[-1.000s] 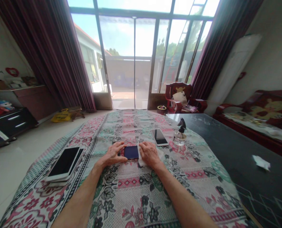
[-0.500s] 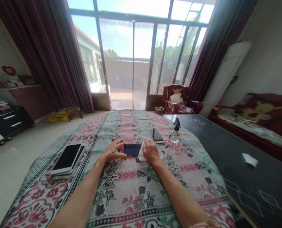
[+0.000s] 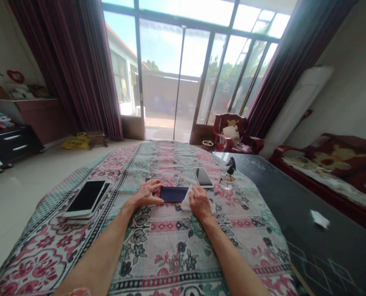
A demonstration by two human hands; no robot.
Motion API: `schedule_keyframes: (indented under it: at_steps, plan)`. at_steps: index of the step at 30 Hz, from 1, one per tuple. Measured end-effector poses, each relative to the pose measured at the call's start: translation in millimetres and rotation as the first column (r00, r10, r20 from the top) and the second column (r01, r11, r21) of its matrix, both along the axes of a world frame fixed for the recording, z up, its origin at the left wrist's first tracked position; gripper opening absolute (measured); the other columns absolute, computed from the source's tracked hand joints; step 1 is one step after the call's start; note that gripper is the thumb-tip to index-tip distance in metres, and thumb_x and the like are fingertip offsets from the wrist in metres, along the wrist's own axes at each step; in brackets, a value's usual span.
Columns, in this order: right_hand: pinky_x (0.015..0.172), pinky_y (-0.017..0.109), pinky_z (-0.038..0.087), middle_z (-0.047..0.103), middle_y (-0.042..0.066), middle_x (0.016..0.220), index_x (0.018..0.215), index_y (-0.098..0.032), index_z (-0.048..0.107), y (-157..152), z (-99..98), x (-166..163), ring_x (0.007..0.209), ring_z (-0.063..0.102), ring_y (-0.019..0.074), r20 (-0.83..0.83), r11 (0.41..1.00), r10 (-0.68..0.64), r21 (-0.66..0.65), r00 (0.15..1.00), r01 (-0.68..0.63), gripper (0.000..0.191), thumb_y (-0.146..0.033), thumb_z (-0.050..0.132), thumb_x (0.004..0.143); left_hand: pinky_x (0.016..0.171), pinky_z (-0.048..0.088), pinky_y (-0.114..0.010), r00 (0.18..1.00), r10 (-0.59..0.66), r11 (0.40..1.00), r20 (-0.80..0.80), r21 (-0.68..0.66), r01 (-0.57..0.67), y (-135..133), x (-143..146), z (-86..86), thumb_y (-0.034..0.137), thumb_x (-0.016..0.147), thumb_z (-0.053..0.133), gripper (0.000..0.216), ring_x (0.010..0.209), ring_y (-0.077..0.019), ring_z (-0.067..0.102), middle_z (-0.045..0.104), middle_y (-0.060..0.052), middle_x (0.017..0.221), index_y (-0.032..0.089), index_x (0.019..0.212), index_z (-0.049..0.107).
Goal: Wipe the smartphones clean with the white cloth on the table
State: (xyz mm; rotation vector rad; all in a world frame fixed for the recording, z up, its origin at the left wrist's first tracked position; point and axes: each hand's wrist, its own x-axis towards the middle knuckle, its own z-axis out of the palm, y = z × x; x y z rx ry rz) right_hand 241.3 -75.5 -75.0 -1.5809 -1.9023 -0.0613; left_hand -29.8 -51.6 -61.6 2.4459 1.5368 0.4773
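A dark smartphone [image 3: 173, 194] lies sideways on the patterned tablecloth [image 3: 170, 230]. With thumb and fingers at its left end, my left hand [image 3: 146, 193] grips its long edges. My right hand [image 3: 200, 202] is closed on a crumpled white wipe [image 3: 186, 201], which is pressed against the phone's right end and covers part of it. Just beyond my right hand rests a white phone [image 3: 203, 177] with a dark screen. A clear spray bottle [image 3: 227, 180] with a black nozzle stands to its right.
At the left of the table is a stack of white-edged devices [image 3: 84, 200]. A dark table [image 3: 281, 185] adjoins on the right, with a crumpled white piece [image 3: 319, 219] on it. Red wooden seats [image 3: 327, 164] stand beyond, and a glass door [image 3: 170, 82] is ahead.
My right hand has slid slightly to the right with the wipe, baring more of the phone. My left hand keeps its hold. The whole view has turned a little.
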Motion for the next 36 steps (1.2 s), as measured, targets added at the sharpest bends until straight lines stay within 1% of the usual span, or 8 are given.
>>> schedule_keyframes:
  at_steps: [4, 10, 17, 20, 23, 27, 32, 36]
  plan:
    - [0.098, 0.031, 0.038, 0.062, 0.013, 0.108, 0.112, -0.010, 0.065, -0.2, -0.3, 0.5, 0.103, 0.053, 0.0219, -0.022, 1.000, 0.005, 0.005, 1.000, -0.005, 0.032, -0.023, 0.044, 0.090, 0.110, 0.031, -0.041, 1.000, -0.024, 0.999, 0.007, 0.027, 0.024, 1.1, -1.0, 0.3, 0.046, 0.064, 0.076, 0.068, 0.132, -0.0299, 0.040, 0.045, -0.008, 0.144, 0.024, 0.125, 0.058]
    - [0.097, 0.030, 0.040, 0.064, 0.012, 0.104, 0.107, -0.013, 0.067, -7.4, 4.6, 3.4, 0.102, 0.055, 0.0216, -0.030, 0.999, 0.040, 0.000, 0.999, -0.040, 0.029, -0.022, 0.047, 0.088, 0.108, 0.034, -0.039, 0.998, -0.047, 0.997, 0.032, 0.067, 0.045, -3.4, 3.9, 5.6, 0.041, 0.061, 0.078, 0.065, 0.130, -0.0302, 0.043, 0.048, -0.008, 0.140, 0.023, 0.121, 0.061]
    - [0.100, 0.033, 0.039, 0.064, 0.011, 0.113, 0.116, -0.015, 0.064, -10.1, 5.8, 6.3, 0.107, 0.054, 0.0217, 0.027, 0.995, 0.102, -0.009, 0.994, -0.102, 0.033, -0.024, 0.046, 0.090, 0.110, 0.032, -0.038, 0.996, -0.035, 0.997, 0.077, 0.070, 0.029, -3.8, 2.7, 5.6, 0.033, 0.058, 0.077, 0.065, 0.132, -0.0288, 0.041, 0.048, -0.010, 0.141, 0.020, 0.119, 0.061]
    - [0.102, 0.035, 0.038, 0.062, 0.010, 0.119, 0.120, -0.017, 0.061, -10.8, 7.2, 5.0, 0.112, 0.052, 0.0218, 0.048, 0.993, 0.112, -0.025, 0.993, -0.111, 0.035, -0.026, 0.045, 0.091, 0.112, 0.029, -0.042, 0.996, -0.008, 0.999, 0.084, 0.053, 0.003, -3.4, -1.0, 5.1, 0.031, 0.058, 0.076, 0.066, 0.134, -0.0313, 0.038, 0.046, -0.011, 0.142, 0.019, 0.121, 0.060]
    - [0.101, 0.035, 0.038, 0.062, 0.009, 0.121, 0.122, -0.019, 0.061, -10.3, 8.2, 3.8, 0.113, 0.052, 0.0213, 0.051, 0.992, 0.120, -0.035, 0.991, -0.118, 0.036, -0.026, 0.044, 0.092, 0.113, 0.027, -0.045, 0.998, 0.025, 0.999, 0.065, 0.029, -0.027, -3.3, -3.7, 5.7, 0.031, 0.059, 0.075, 0.064, 0.135, -0.0335, 0.035, 0.046, -0.009, 0.143, 0.021, 0.121, 0.060]
    - [0.101, 0.033, 0.038, 0.064, 0.008, 0.117, 0.117, -0.019, 0.064, -7.3, 8.2, 3.1, 0.110, 0.053, 0.0204, 0.034, 0.992, 0.127, -0.024, 0.991, -0.126, 0.033, -0.024, 0.047, 0.089, 0.114, 0.026, -0.045, 0.999, 0.030, 0.999, 0.040, 0.016, -0.031, -2.7, -5.8, 5.6, 0.034, 0.060, 0.074, 0.064, 0.137, -0.0333, 0.033, 0.044, -0.008, 0.145, 0.022, 0.122, 0.060]
    - [0.097, 0.031, 0.040, 0.066, 0.008, 0.106, 0.105, -0.017, 0.069, -7.8, 10.3, 1.3, 0.102, 0.057, 0.0198, 0.004, 0.993, 0.117, -0.024, 0.993, -0.116, 0.026, -0.019, 0.052, 0.085, 0.114, 0.025, -0.044, 0.999, 0.040, 0.999, 0.022, 0.003, -0.041, -1.7, -6.9, 4.3, 0.037, 0.062, 0.074, 0.064, 0.138, -0.0321, 0.031, 0.044, -0.007, 0.146, 0.023, 0.123, 0.059]
    - [0.092, 0.029, 0.043, 0.066, 0.007, 0.096, 0.095, -0.019, 0.071, -10.0, 11.9, 0.5, 0.093, 0.058, 0.0182, -0.044, 0.992, 0.127, -0.018, 0.991, -0.128, 0.022, -0.026, 0.052, 0.089, 0.113, 0.026, -0.044, 0.999, 0.038, 0.999, 0.027, 0.008, -0.038, -1.9, -6.7, 4.4, 0.036, 0.062, 0.074, 0.065, 0.138, -0.0326, 0.032, 0.045, -0.009, 0.145, 0.021, 0.123, 0.059]
